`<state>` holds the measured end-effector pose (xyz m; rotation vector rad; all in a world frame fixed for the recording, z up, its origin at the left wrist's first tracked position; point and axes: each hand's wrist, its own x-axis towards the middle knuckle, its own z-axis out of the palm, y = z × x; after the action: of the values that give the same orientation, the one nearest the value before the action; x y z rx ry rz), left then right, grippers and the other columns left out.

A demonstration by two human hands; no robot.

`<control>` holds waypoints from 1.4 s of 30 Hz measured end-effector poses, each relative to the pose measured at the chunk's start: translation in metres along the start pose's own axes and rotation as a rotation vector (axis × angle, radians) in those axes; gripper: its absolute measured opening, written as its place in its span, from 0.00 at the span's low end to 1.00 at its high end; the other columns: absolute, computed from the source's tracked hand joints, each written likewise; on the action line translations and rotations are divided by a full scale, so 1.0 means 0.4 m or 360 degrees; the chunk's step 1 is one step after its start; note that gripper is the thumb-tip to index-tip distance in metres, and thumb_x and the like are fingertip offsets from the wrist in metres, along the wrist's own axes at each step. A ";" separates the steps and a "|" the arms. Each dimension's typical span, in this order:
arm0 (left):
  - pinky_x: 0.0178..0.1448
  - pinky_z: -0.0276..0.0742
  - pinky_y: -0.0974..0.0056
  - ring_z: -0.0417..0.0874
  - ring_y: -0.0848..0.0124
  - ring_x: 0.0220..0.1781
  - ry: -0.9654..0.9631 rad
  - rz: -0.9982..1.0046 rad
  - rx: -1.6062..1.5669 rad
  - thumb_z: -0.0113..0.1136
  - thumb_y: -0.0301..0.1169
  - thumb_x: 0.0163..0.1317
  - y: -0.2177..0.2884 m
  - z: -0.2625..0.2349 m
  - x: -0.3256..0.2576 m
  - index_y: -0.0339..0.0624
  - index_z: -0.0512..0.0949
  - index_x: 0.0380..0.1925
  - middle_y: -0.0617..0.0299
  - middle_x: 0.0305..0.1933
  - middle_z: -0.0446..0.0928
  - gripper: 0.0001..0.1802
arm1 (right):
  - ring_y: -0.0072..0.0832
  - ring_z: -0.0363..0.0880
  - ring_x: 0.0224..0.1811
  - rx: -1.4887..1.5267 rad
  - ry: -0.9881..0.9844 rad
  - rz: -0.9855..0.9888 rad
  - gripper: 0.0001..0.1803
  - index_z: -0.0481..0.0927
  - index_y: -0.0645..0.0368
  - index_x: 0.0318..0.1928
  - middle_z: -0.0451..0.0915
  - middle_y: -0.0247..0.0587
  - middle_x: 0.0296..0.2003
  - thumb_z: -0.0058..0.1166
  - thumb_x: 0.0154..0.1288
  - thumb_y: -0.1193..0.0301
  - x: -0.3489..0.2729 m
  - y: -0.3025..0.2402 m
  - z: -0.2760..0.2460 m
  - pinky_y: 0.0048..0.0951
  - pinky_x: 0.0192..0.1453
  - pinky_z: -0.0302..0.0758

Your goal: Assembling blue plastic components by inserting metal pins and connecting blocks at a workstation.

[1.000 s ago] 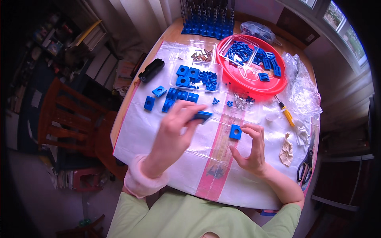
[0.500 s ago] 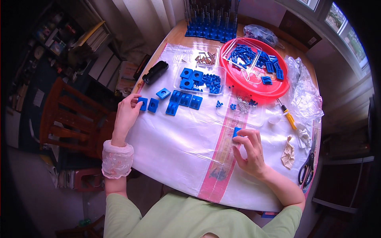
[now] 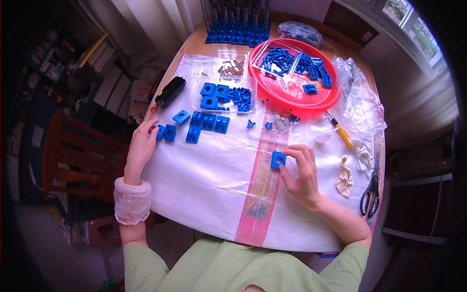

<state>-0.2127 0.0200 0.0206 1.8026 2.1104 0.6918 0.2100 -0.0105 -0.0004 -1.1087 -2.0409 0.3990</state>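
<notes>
Pinching a blue square block (image 3: 278, 159) in my right hand (image 3: 300, 174) mid-worktop | left hand (image 3: 141, 147) fingers closing on a blue block (image 3: 161, 132) near the worktop's left edge | blocks well apart, each by its own hand.

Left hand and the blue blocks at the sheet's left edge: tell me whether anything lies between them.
Nothing visible does. The left hand lies on the plastic sheet, its fingertips touching the nearest blue block with a second blue block just beyond. The black case lies farther back, off that line.
</notes>
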 end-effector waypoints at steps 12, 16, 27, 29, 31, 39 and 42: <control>0.44 0.80 0.64 0.84 0.62 0.43 0.0090 0.0342 -0.0112 0.58 0.24 0.64 0.216 -0.051 -0.084 0.36 0.79 0.50 0.51 0.44 0.81 0.14 | 0.42 0.72 0.51 -0.0027 -0.0135 0.0144 0.27 0.73 0.59 0.50 0.78 0.44 0.44 0.67 0.47 0.78 -0.008 0.000 0.006 0.39 0.56 0.68; 0.43 0.80 0.69 0.84 0.70 0.43 -0.0344 0.0549 -0.0466 0.58 0.24 0.64 0.317 0.002 -0.135 0.38 0.82 0.44 0.58 0.39 0.83 0.10 | 0.41 0.72 0.50 0.0014 -0.0124 0.0179 0.27 0.73 0.57 0.51 0.80 0.42 0.43 0.67 0.48 0.77 -0.011 0.004 0.008 0.40 0.55 0.67; 0.42 0.81 0.70 0.83 0.76 0.39 -0.1522 -0.0107 -0.1622 0.55 0.35 0.70 0.409 0.243 -0.153 0.37 0.77 0.46 0.61 0.44 0.82 0.13 | 0.40 0.76 0.47 0.0442 -0.0060 -0.0104 0.28 0.75 0.59 0.50 0.81 0.40 0.47 0.69 0.45 0.79 -0.010 -0.016 -0.004 0.37 0.51 0.74; 0.43 0.81 0.70 0.82 0.76 0.39 -0.1601 -0.0109 -0.1627 0.57 0.35 0.70 0.422 0.243 -0.146 0.37 0.77 0.41 0.60 0.44 0.82 0.11 | 0.41 0.77 0.47 0.0530 -0.0138 -0.0188 0.29 0.75 0.59 0.50 0.81 0.41 0.48 0.70 0.45 0.80 -0.014 -0.022 -0.013 0.38 0.50 0.75; 0.44 0.81 0.69 0.82 0.76 0.39 -0.1642 -0.0018 -0.1657 0.58 0.36 0.69 0.403 0.266 -0.132 0.36 0.76 0.41 0.58 0.42 0.82 0.12 | 0.40 0.76 0.47 0.0523 -0.0139 -0.0239 0.31 0.72 0.59 0.54 0.79 0.45 0.52 0.70 0.47 0.79 -0.017 -0.015 -0.012 0.38 0.51 0.75; 0.53 0.80 0.69 0.82 0.76 0.45 -0.1333 -0.0196 -0.2104 0.59 0.32 0.68 0.431 0.296 -0.147 0.40 0.77 0.41 0.62 0.46 0.80 0.08 | 0.32 0.77 0.44 0.0546 0.0059 0.0009 0.30 0.73 0.60 0.53 0.76 0.44 0.47 0.71 0.48 0.79 -0.005 -0.004 -0.016 0.30 0.42 0.74; 0.53 0.80 0.70 0.82 0.77 0.46 -0.1390 -0.0217 -0.2044 0.59 0.33 0.68 0.432 0.306 -0.154 0.40 0.77 0.40 0.64 0.45 0.80 0.08 | 0.30 0.79 0.39 0.0539 0.0114 -0.0026 0.22 0.79 0.62 0.48 0.80 0.43 0.41 0.67 0.50 0.83 -0.003 -0.009 -0.008 0.27 0.39 0.75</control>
<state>0.0063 -0.0005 0.0019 0.8958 0.7919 0.7368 0.2106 -0.0140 0.0032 -0.8854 -1.8345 0.6595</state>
